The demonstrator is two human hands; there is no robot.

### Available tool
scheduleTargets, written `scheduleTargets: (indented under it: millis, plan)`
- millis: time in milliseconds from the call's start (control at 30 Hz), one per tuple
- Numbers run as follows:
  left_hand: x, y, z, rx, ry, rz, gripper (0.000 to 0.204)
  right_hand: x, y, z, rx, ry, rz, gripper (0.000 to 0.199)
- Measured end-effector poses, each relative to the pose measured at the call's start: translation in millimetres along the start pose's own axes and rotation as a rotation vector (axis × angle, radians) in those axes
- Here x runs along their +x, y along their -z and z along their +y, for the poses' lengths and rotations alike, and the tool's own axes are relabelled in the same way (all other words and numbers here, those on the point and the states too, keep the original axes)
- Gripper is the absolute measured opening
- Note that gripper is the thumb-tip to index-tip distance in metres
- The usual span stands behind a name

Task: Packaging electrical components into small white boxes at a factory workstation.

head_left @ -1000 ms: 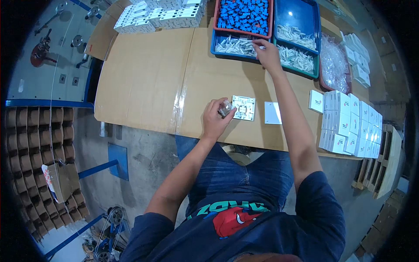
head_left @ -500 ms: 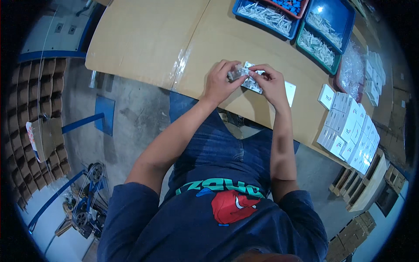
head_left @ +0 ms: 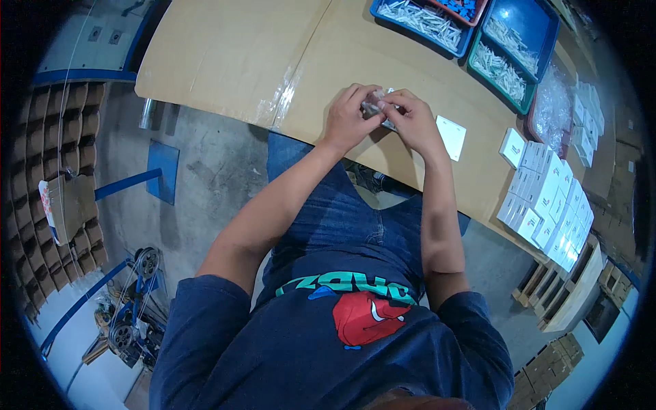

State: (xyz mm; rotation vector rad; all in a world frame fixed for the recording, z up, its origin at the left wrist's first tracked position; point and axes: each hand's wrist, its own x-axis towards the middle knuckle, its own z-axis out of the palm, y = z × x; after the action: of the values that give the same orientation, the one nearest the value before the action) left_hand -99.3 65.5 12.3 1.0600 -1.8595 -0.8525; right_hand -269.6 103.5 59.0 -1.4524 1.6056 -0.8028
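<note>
1. Taking a clock face centred where the two hands meet, the left hand (head_left: 350,117) comes in from 8 o'clock, its thumb and fingers curled and clamped on a small clear plastic bag (head_left: 370,108).
2. The right hand (head_left: 415,126) reaches in from 4 o'clock, its thumb and fingertips drawn in at the bag's near-right side; whether they grip it or merely touch it, I cannot tell.
3. The bag is at the clock's centre, just above the tabletop (head_left: 225,55). Part of a pale flat piece (head_left: 389,125) peeks out beside the right hand; the rest is hidden.
4. Near the right hand, at 4 o'clock, a white square plate (head_left: 451,139) lies flat.
5. Farther out at 4 o'clock stand stacked white boxes (head_left: 547,198).
6. At 1 o'clock, a blue tray (head_left: 418,38) holds slender white pieces (head_left: 425,23).
7. Between 2 and 3 o'clock, a green tray (head_left: 495,94) holds similar pieces.
</note>
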Motion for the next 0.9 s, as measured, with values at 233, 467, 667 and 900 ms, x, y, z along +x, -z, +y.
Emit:
scheduleTargets:
  millis: [233,467,667,900]
  plan:
    - [-3.2,-2.0,6.0,-0.028,0.048,0.034,0.067,0.8,9.1,-6.5,0.285,-0.175,-0.028,0.022]
    - [-3.6,-2.0,2.0,-0.044,0.045,0.051,0.068,7.2,8.5,2.6,0.312,-0.127,-0.068,0.022]
    - [-1.6,-3.0,1.4,-0.037,0.002,0.008,0.050,0.5,4.0,-1.5,0.368,-0.180,-0.045,0.020]
    - [0.8,-6.4,-2.5,-0.084,-0.007,0.002,0.043,-5.5,20.5,-17.3,0.341,-0.256,0.002,0.023]
